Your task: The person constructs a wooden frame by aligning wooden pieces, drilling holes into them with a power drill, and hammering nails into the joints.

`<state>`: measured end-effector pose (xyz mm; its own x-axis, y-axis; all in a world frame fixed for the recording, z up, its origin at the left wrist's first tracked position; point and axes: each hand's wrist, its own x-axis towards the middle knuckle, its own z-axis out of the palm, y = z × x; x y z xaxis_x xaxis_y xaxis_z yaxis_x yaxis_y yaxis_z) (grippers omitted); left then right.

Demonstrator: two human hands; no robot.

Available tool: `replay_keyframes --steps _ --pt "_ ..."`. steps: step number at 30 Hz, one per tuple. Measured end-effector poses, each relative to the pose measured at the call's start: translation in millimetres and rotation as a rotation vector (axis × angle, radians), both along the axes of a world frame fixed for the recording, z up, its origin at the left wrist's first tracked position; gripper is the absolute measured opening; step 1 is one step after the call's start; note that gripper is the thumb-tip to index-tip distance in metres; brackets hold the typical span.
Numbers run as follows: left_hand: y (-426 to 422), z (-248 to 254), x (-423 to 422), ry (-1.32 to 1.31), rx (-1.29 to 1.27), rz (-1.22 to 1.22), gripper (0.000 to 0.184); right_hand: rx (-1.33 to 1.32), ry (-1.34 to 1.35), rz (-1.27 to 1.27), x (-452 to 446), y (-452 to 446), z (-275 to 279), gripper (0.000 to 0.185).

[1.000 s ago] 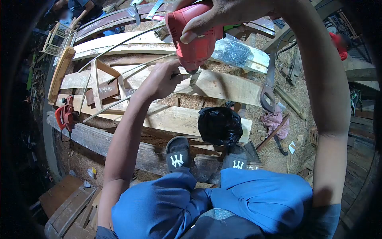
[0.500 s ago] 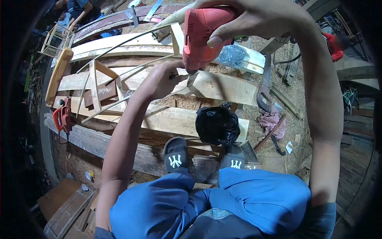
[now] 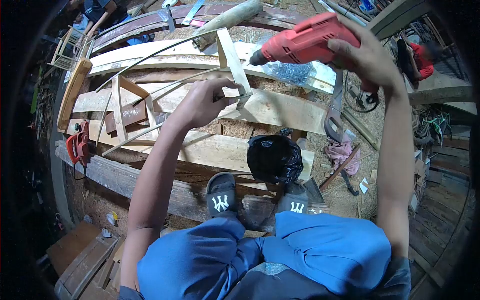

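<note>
My right hand (image 3: pixel 367 60) is wrapped round the handle of a red power drill (image 3: pixel 302 45), which is raised over the boards with its dark chuck pointing left. My left hand (image 3: pixel 202 102) is closed, thumb and fingers pinching the near corner of a light wooden frame (image 3: pixel 231 57) made of thin strips and short crosspieces. Whether a small part sits between those fingertips is hidden. The frame rests across pale planks (image 3: pixel 285 107). Below and right of my left hand stands a black plastic bag (image 3: pixel 275 159), open at the top.
A hand saw (image 3: pixel 334 117) leans at the right of the planks, near a pink cloth (image 3: pixel 342 155). Clear plastic with nails (image 3: pixel 292 72) lies behind. A red power tool (image 3: pixel 78 145) sits at left. Two other people (image 3: pixel 100 15) (image 3: pixel 422 60) are at the far edges.
My right hand has pulled the drill up and right, away from the frame corner, and tipped it from pointing down to pointing left. My left hand stays at the corner.
</note>
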<state>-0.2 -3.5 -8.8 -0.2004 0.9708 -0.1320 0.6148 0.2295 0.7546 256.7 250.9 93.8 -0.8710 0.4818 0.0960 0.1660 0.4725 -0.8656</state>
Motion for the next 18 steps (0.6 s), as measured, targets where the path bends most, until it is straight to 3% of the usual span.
replay_keyframes --steps 1,6,8,11,12,18 --pt "-1 2 1 0.000 0.004 0.001 0.034 -0.144 0.008 -0.095 7 -7 -11 0.062" --pt "0 13 6 -0.025 -0.058 0.051 0.035 -0.303 -0.093 -0.266 43 4 -89 0.055" --pt "-1 11 3 0.035 -0.080 0.053 0.034 -0.407 -0.115 -0.354 62 23 -152 0.055" --pt "-4 3 2 0.122 0.029 0.004 0.034 -0.617 -0.147 -0.428 64 -3 -169 0.053" --pt "-4 4 4 0.120 0.021 0.006 0.034 -0.732 -0.049 -0.399 65 -7 -187 0.053" --pt "-4 7 4 0.138 -0.018 0.018 0.038 -0.867 -0.095 -0.446 66 -22 -229 0.055"
